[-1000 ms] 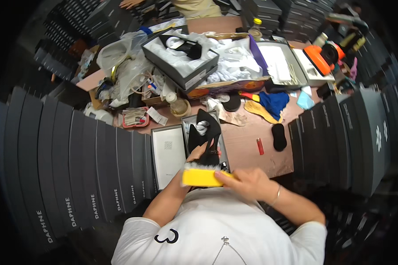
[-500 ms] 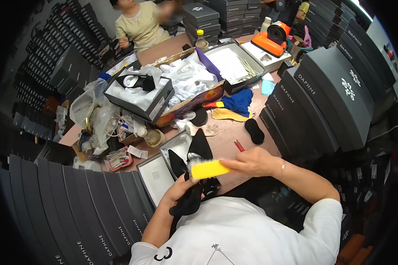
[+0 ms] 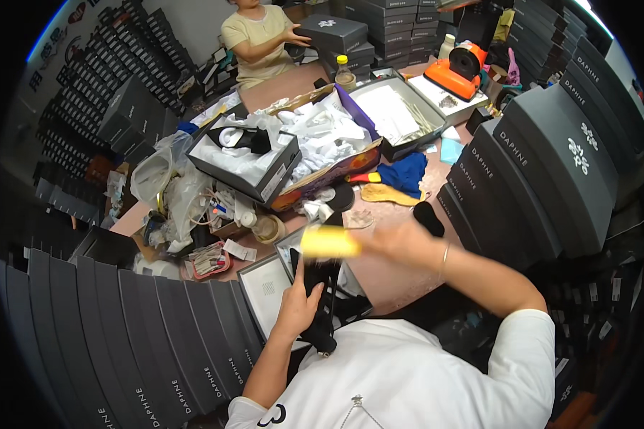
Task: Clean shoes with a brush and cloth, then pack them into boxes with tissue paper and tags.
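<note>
My left hand (image 3: 298, 309) is closed round a black pointed shoe (image 3: 320, 330), held close in front of my shirt with its toe pointing away from me. A yellow brush (image 3: 329, 243) is gripped in my right hand (image 3: 408, 247), over the shoe's toe end; both brush and hand are smeared by motion. Just beyond the shoe lies an open shoe box with white paper, largely hidden by the shoe and my hands. Its white-lined lid (image 3: 257, 287) lies at the left.
Grey shoe boxes (image 3: 161, 322) line the left, and more boxes (image 3: 551, 168) rise at the right. Beyond are an open box with a black shoe (image 3: 254, 139), a carton of white paper (image 3: 322, 132), a blue cloth (image 3: 404, 175) and an orange machine (image 3: 456, 75). Opposite, a person (image 3: 261, 43) touches a box.
The shoe has turned more upright in my left hand. My right hand has swung the brush slightly up over its toe. The person opposite now reaches to a grey box. The whole view has shifted.
</note>
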### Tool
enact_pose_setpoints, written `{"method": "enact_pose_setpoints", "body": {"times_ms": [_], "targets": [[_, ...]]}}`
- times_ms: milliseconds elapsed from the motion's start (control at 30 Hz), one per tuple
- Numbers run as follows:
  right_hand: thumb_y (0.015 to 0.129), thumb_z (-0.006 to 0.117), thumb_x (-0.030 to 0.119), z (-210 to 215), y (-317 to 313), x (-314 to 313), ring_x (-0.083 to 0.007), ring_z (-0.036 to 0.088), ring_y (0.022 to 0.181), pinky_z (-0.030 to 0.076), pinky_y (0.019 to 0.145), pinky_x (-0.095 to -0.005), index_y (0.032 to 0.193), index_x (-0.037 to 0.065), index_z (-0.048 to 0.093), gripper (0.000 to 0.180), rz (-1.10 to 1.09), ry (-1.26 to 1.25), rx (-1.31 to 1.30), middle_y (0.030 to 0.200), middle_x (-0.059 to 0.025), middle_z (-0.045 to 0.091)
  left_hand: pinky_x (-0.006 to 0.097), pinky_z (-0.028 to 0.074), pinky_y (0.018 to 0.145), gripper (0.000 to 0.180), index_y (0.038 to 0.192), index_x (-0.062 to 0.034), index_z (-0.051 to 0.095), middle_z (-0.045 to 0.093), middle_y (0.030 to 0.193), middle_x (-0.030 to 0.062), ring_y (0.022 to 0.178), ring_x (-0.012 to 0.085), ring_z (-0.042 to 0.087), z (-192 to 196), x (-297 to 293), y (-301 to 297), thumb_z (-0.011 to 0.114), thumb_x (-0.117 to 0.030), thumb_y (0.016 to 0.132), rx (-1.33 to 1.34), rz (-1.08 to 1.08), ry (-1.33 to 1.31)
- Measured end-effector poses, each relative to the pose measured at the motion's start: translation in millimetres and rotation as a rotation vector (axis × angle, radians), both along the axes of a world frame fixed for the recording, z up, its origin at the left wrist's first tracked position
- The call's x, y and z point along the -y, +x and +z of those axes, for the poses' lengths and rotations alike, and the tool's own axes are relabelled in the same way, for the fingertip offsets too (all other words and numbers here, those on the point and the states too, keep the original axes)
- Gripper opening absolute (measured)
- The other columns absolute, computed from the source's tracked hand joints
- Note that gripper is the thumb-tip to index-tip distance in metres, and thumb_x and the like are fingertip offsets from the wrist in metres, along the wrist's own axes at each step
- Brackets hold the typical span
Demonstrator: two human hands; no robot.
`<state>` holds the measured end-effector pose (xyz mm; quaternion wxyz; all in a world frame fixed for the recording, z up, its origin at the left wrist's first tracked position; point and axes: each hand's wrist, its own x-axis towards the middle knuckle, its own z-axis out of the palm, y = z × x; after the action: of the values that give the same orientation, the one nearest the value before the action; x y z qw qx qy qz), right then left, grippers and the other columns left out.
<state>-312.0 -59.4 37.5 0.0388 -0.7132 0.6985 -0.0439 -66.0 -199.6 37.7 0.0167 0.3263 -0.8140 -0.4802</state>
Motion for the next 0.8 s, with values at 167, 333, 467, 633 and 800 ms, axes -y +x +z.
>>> {"method": "enact_pose_setpoints", "body": {"times_ms": [167,333,467,633,800], "targets": [[0.092,0.062,0.032,-44.1,-29.0,21.4,-0.0106,0.054,0.055,0.043,0.047,-0.027,0.109,0.005,0.055,0.033,-0.482,-0.444,0.931,0.067,0.0023,0.054,0.047,0.048,0.077,0.071,0.148,-0.0084,0.019,0.063,0.092,0.0312,0.088,0.048,0.061,-11.1,7.8,10.9,0.058,-0.016,0.09,-0.03,-0.021,-0.11],[0.089,0.061,0.04,-50.5,50.8,52.5,-0.0027,0.034,0.037,0.024,0.035,-0.0198,0.086,0.015,0.055,0.026,-0.765,-0.114,2.019,0.057,0.0065,0.047,0.042,0.046,0.089,0.075,0.146,-0.0008,0.024,0.063,0.1,0.0293,0.098,0.0415,0.062,18.4,1.1,7.5,0.061,-0.033,0.089,0.154,-0.138,-0.044],[0.088,0.055,0.044,-77.3,35.5,34.6,-0.0034,0.033,0.034,0.025,0.031,-0.0181,0.081,0.012,0.06,0.034,-0.655,-0.248,2.266,0.055,0.0041,0.053,0.039,0.031,0.107,0.08,0.146,0.0,0.026,0.048,0.133,0.0176,0.126,0.0237,0.043,-35.8,8.4,63.2,0.047,-0.054,0.09,-0.56,0.423,0.324],[0.09,0.05,0.048,-65.5,53.2,52.1,-0.0029,0.036,0.036,0.029,0.032,-0.0162,0.091,0.011,0.063,0.039,-0.715,-0.388,2.285,0.062,0.0023,0.058,0.04,0.049,0.091,0.098,0.146,-0.0035,0.025,0.047,0.133,0.0199,0.109,0.0262,0.058,-43.9,-24.7,50.1,0.03,-0.079,0.083,-0.674,0.122,1.636],[0.092,0.058,0.038,-85.8,7.8,26.9,-0.0033,0.039,0.042,0.029,0.037,-0.0176,0.122,0.008,0.051,0.043,-0.822,-0.331,1.813,0.072,0.0007,0.057,0.035,0.056,0.069,0.063,0.141,-0.0057,0.034,0.055,0.12,0.0175,0.076,0.0212,0.063,-21.0,-24.1,9.6,0.053,-0.035,0.089,-0.531,0.313,1.49]]}}
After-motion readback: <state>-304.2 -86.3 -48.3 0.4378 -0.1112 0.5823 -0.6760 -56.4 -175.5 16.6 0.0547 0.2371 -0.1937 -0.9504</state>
